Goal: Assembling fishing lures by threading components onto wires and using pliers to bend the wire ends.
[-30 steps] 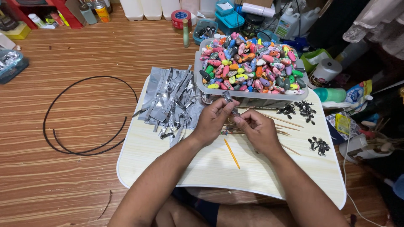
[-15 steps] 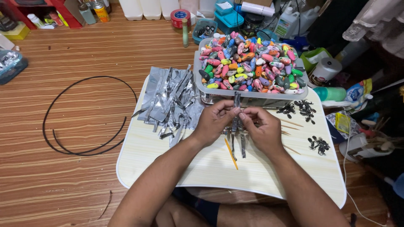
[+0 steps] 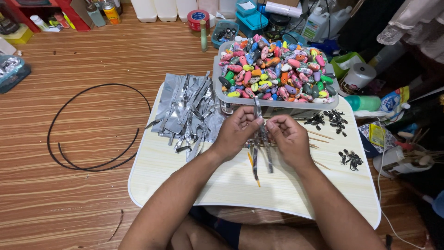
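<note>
- The left hand (image 3: 237, 132) pinches a bundle of narrow silver foil strips (image 3: 257, 134) between thumb and fingertips, its fingers curled closed around the upper part.
- The right hand (image 3: 284, 139) grips the same bundle from the other side, fingers bent inward against it; both hands meet at the bundle, just above the middle of the board.
- The strips stand nearly upright between the hands, one end poking up past the fingers, the loose ends hanging below towards the pale lap table (image 3: 185, 185).
- A thin orange stick (image 3: 252, 166) lies on the table under the hanging ends.
- Just left of the left hand lies a loose heap of cut silver foil strips (image 3: 187, 111).
- Behind the hands, a clear plastic tub (image 3: 273, 105) is piled with small colourful fish-shaped lures (image 3: 275, 69).
- To the right of the right hand sit clusters of small black metal swivels (image 3: 330, 119), and a further cluster (image 3: 350, 158) near the table's right edge.
- A loop of black wire (image 3: 92, 127) lies on the wooden floor (image 3: 69, 194), well apart to the left.
</note>
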